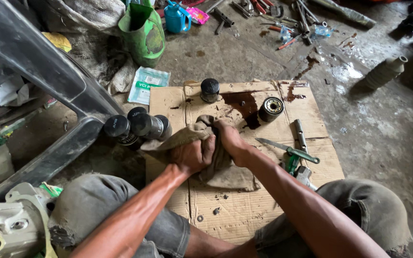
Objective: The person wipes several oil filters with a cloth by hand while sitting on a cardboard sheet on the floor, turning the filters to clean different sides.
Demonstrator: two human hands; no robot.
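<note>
Both our hands are clenched on one dirty brown rag (216, 162) at the middle of the cardboard sheet (244, 215) on the floor: left hand (193, 155) grips its fold, right hand (229, 139) presses in from 1 o'clock. To wipe well, we judge we should squeeze firmly and turn the cloth. At 12 o'clock stands a black-capped filter (210, 90); at 2 o'clock another filter (270, 109) beside a dark oil stain (244, 107); at 3 o'clock, a green-handled screwdriver (288, 150).
</note>
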